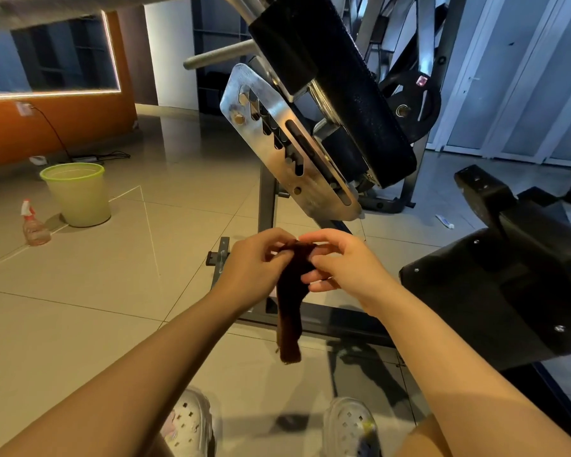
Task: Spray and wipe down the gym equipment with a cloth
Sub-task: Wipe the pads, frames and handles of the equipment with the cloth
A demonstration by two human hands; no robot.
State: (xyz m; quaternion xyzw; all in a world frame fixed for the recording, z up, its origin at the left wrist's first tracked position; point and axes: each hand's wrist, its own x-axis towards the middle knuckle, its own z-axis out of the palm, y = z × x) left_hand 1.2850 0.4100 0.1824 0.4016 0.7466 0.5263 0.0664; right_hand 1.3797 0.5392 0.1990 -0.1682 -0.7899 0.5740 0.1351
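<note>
A dark brown cloth hangs down in front of me, held at its top edge by both hands. My left hand pinches the cloth's upper left corner. My right hand pinches the upper right, with its fingers curled round the fabric. Behind the hands rises the gym machine, with a silver slotted adjustment plate and a black pad above it. A spray bottle with a white and red trigger head stands on the floor at far left, well away from both hands.
A pale bin with a green rim stands beside the spray bottle. A black padded seat fills the right side. The machine's grey floor frame runs under the cloth. A small white tube lies on the tiles. My white shoes show below.
</note>
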